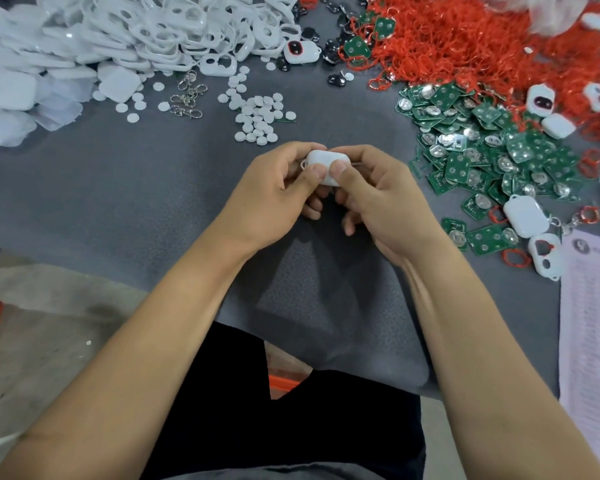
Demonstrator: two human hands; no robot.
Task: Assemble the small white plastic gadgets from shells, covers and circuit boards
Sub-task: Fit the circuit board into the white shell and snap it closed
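Both hands meet over the middle of the grey mat; the left hand and the right hand each curl round one small white gadget, thumbs side by side on its near face and fingers wrapped behind, which suggests the two halves are being squeezed shut; whether the seam has closed cannot be told, as the thumbs cover it. A small loop shows at the gadget's left end; a thin metal piece juts from its right.

Stock is ranged within reach, apparently by kind: white shells heaped far left; white round discs ahead of the hands; green circuit boards at right; red rings far right; metal clasps beside the discs. Finished-looking white units lie at the right edge, near a printed sheet.
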